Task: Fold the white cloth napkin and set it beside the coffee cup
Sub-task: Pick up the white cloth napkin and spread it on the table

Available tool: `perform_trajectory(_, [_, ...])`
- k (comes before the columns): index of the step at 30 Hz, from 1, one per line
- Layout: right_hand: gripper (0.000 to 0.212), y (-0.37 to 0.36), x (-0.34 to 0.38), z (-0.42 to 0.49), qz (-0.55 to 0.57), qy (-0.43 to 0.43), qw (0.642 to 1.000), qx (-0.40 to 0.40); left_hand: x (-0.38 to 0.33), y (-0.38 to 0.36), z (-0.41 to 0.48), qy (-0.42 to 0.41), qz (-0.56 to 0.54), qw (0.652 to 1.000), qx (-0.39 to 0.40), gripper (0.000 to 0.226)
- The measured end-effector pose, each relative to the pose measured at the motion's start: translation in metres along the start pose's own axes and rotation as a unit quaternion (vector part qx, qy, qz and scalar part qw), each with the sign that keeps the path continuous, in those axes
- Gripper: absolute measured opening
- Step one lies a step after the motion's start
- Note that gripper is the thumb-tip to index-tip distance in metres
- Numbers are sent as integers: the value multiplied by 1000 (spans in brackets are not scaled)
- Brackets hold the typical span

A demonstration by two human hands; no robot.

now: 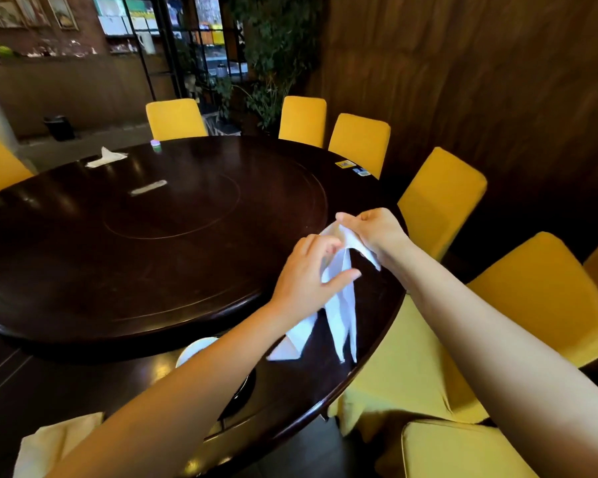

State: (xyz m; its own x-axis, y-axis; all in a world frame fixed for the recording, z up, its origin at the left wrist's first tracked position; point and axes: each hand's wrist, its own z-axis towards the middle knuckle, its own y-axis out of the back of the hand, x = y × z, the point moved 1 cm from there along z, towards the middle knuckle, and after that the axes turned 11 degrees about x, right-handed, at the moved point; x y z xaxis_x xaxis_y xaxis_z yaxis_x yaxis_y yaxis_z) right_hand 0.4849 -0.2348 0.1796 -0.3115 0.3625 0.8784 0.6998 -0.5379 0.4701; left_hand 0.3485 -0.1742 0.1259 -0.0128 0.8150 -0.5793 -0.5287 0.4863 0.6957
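The white cloth napkin (339, 305) hangs in the air above the near right rim of the dark round table (152, 263), its lower tips trailing toward the tabletop. My right hand (373, 232) pinches its top corner. Just below and to the left, my left hand (308, 274) holds the cloth between thumb and fingers. A white cup or saucer (195, 350) shows partly under my left forearm, which hides most of it.
Yellow chairs (439, 201) ring the table on the right and far side. Another white napkin (106, 157) lies at the far left, a small green-lidded jar (155, 144) at the far rim. A pale cloth (49, 443) lies at the near left.
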Motion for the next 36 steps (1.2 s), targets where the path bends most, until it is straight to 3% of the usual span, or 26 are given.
perform_trajectory(4, [44,-5,10,0,26,-25,999,30,-5,3,7,14,-6,998,-67,13])
perform_trajectory(8, [42,0,11,-1,-33,-13,998,56,-2,13,18,36,-22,996,-82,5])
perform_trajectory(11, [54,7,9,-2,-122,67,988,66,-3,19,27,39,-45,995,-73,8])
perform_trajectory(15, [65,19,11,-9,-217,199,947,128,-4,34,49,43,-41,995,-82,8])
perform_trajectory(19, [36,33,14,-11,-278,295,914,5,-8,50,69,34,-101,990,-90,11])
perform_trajectory(22, [10,39,24,-13,-178,349,918,-68,-12,52,78,18,-121,990,-72,11])
perform_trajectory(24, [31,40,30,-10,-91,294,947,-98,-15,51,81,11,-141,988,-59,12])
perform_trajectory(27, [31,46,35,-2,80,206,971,-94,-12,52,83,8,-131,991,2,21])
perform_trajectory(30, [22,55,38,9,227,142,959,-93,9,53,73,47,-68,986,142,26])
perform_trajectory(34, [25,65,31,23,154,101,973,-135,49,59,48,169,30,925,338,22])
perform_trajectory(36, [30,69,25,28,100,116,977,-147,63,67,41,229,30,894,384,23])
